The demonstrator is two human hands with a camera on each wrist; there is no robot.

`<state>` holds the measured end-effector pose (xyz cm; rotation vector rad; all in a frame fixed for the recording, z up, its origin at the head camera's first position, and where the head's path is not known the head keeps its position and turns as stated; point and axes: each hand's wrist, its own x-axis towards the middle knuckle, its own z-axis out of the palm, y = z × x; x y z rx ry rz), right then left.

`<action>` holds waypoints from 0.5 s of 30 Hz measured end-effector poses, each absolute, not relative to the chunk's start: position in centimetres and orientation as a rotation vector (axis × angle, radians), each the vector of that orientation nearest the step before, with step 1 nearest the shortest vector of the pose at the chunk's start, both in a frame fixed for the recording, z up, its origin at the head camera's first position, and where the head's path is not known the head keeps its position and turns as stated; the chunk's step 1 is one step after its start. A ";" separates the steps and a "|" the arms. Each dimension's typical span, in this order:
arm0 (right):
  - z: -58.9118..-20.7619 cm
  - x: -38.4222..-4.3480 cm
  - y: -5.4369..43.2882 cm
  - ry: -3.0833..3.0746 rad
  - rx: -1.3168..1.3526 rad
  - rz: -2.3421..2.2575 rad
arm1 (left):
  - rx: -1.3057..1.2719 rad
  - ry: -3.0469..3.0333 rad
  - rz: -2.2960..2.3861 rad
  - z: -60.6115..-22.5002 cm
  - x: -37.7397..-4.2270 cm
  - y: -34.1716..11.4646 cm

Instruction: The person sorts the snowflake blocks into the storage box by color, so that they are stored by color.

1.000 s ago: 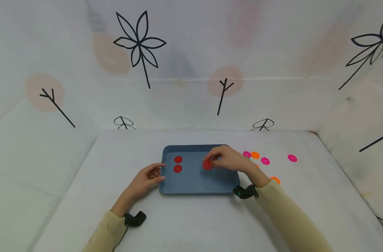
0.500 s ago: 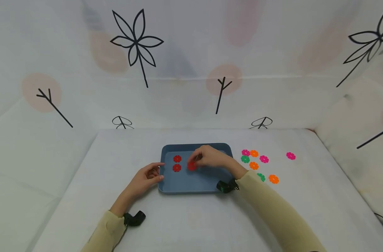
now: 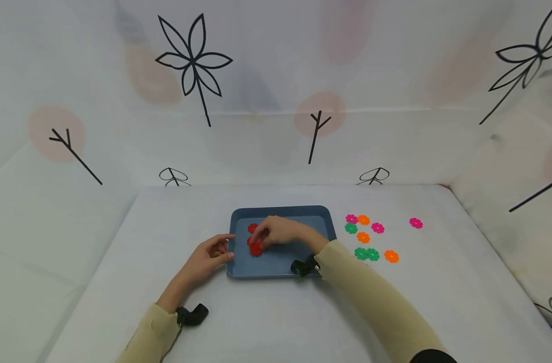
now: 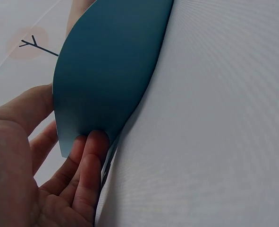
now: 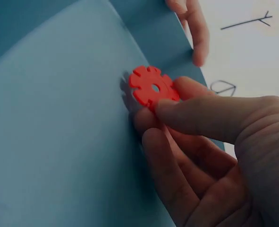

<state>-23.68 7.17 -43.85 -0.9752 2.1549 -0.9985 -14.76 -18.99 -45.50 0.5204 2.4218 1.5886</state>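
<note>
A blue-grey tray [image 3: 246, 265] lies on the white-covered table. At its left edge, my left hand [image 3: 207, 259] holds the rim; the left wrist view shows fingertips [image 4: 97, 142] against the tray's outer wall [image 4: 108, 66]. Over the tray's left part, my right hand [image 3: 279, 231] pinches a red notched interlocking disc [image 5: 144, 85] between thumb and fingers. That disc has a small centre hole and is tilted just above the tray floor. Behind it lies one red disc [image 3: 252, 228], and another is mostly hidden by the right fingers.
Right of the tray, several loose discs lie on the table: pink [image 3: 377, 228], orange [image 3: 391, 256] and green [image 3: 351, 228]. A pink disc [image 3: 416, 223] lies apart, farther right. Patterned white cloth [image 3: 257, 146] stands behind the table.
My right hand has carried the red disc leftward across the tray, to just in front of the two red discs there. The left hand has stayed at the tray's left edge.
</note>
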 end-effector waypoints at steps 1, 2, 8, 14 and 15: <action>-43.9 -23.6 6.9 2.138 -0.967 -1.003 | 0.519 2.422 1.589 -45.5 -14.7 -19.0; -43.9 -23.6 6.7 2.126 -0.961 -1.007 | 0.519 2.422 1.591 -45.5 -14.7 -19.0; -44.3 -23.6 6.5 2.068 -0.952 -1.001 | 0.518 2.425 1.584 -45.4 -14.8 -18.9; -44.6 -23.6 6.7 2.039 -0.939 -1.025 | 0.521 2.423 1.581 -45.4 -14.8 -18.9; -44.7 -23.6 6.7 2.039 -0.934 -1.026 | 0.518 2.424 1.580 -45.5 -14.8 -18.9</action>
